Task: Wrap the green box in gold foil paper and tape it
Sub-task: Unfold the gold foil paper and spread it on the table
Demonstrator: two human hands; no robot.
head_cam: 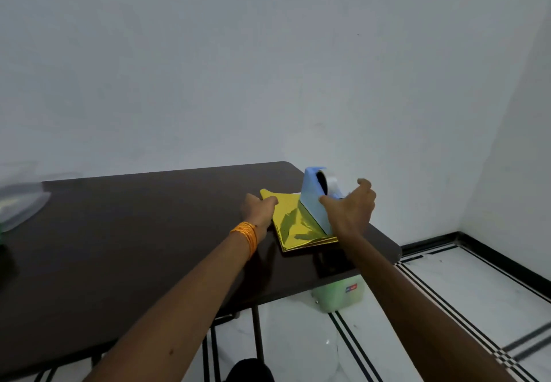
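Observation:
A stack of gold foil paper [293,223] lies on the dark brown table [134,232] near its right end. A light blue tape dispenser [314,198] stands tilted on the foil. My right hand [350,210] grips the dispenser, thumb on its near face and fingers curled over its far side. My left hand [259,210] pinches the foil's left edge near the far corner. An orange band circles my left wrist. The green box is not in view on the table.
A clear plastic container [21,199] sits blurred at the table's left edge. Under the table's right end stands a pale green tub [340,295] on the white floor. The table's right edge lies just beyond the foil. White walls stand behind.

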